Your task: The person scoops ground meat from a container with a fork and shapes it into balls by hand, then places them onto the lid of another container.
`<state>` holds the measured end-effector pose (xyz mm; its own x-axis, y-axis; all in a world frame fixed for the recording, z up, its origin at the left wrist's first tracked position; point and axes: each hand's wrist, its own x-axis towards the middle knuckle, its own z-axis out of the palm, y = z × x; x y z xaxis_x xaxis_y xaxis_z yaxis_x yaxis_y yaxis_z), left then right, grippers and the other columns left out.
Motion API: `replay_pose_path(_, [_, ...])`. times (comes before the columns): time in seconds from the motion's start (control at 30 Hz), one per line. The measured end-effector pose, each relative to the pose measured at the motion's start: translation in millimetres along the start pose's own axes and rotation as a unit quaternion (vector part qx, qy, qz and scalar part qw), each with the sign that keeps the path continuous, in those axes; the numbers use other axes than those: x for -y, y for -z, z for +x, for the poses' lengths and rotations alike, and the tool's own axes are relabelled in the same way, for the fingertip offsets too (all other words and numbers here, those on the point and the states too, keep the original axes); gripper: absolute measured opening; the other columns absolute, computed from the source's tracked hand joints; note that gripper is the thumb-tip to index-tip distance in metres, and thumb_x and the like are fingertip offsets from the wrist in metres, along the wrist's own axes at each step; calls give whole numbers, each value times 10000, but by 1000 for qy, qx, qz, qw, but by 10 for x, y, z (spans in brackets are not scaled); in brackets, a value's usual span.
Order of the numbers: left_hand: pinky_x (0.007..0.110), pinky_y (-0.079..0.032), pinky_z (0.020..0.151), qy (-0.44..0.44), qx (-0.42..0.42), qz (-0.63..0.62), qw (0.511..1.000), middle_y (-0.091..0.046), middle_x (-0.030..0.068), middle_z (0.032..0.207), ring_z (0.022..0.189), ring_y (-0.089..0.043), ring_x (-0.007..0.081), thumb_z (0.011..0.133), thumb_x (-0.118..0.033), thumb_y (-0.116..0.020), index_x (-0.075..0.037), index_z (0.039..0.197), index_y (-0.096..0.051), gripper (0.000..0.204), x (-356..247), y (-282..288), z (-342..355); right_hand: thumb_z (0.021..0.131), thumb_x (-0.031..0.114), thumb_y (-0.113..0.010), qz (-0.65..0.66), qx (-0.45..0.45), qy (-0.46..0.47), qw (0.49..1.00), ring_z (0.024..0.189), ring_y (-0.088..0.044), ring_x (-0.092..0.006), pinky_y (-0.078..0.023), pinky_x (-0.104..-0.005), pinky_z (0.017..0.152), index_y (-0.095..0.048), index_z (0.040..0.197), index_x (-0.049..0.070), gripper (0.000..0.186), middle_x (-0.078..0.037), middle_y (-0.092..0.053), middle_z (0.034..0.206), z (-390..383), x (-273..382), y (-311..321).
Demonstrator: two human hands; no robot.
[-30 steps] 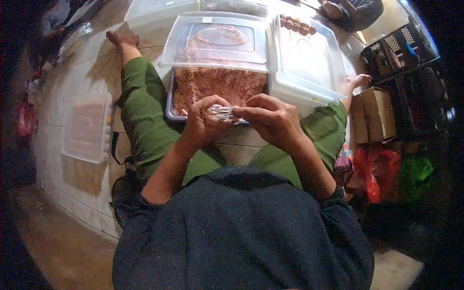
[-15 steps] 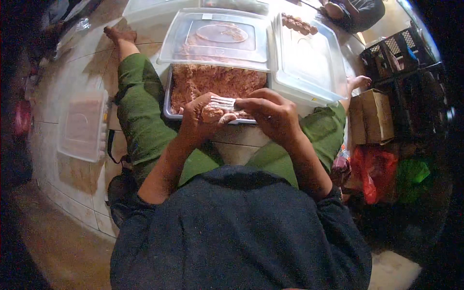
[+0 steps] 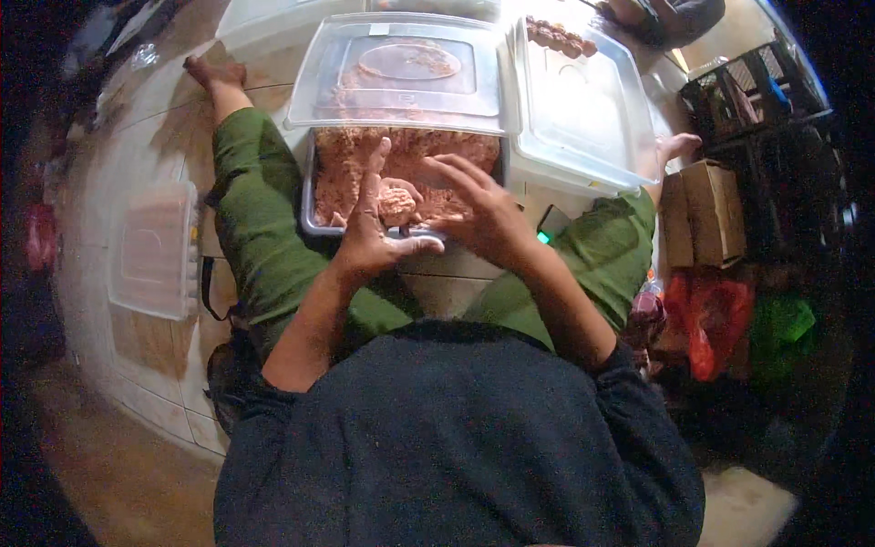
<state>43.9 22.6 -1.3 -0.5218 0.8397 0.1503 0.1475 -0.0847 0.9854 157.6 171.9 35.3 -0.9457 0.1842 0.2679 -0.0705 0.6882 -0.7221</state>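
Note:
My left hand (image 3: 365, 228) is over the near edge of a dark tray (image 3: 310, 196), its thumb and a forefinger stretched wide apart. Beside its palm is a rounded lump of brownish-pink paste (image 3: 397, 204) with a rough surface. Whether hidden fingers support the lump, I cannot make out. My right hand (image 3: 488, 211) faces it from the right, fingers spread and slightly bent, a gap between it and the lump. Below both hands, the tray is filled with the same coarse paste (image 3: 342, 155).
A clear lid (image 3: 410, 114) covers the tray's far part. To its right, another clear lid or box (image 3: 583, 118) bears several brown lumps (image 3: 561, 38). A lidded container (image 3: 155, 251) is on the left floor. Cardboard box (image 3: 711, 214), red bag (image 3: 706, 314) and black crates (image 3: 756, 100) line the right.
Both hands have opened and drawn apart around the lump. The white ridged thing seen between them before no longer shows. A small green light now shows beside my right knee.

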Motion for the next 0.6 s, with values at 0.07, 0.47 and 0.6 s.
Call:
replay_pose_path(0.07, [322, -416, 885, 23, 45, -50, 997, -455, 109, 1141, 985, -491, 194, 525, -164, -861, -131, 1412, 50, 1272, 104, -76, -7, 792, 113, -547, -37, 3, -1, 999, 1099, -478, -356, -436, -402, 897, -333, 1342, 182, 594, -173, -440, 1241, -62, -103, -207])
replay_pose_path(0.47, [369, -416, 923, 24, 38, 7, 999, -367, 141, 1286, 1103, -483, 276, 651, -188, -778, -67, 1328, -323, 825, 180, -315, 179, 709, 31, -637, 91, -45, -279, 955, 866, -574, -116, -483, -256, 770, -545, 980, 12, 287, -57, -594, 913, -977, -913, 644])
replay_pose_path(0.6, [319, -438, 877, -9, -32, 58, 998, -472, 98, 1191, 1019, -525, 215, 710, -71, -715, -40, 1227, -445, 584, 403, -293, 265, 732, 129, -648, -244, 56, -350, 903, 823, -595, -244, -461, -322, 767, -577, 983, 24, 281, -115, -607, 939, -1327, -1697, 822])
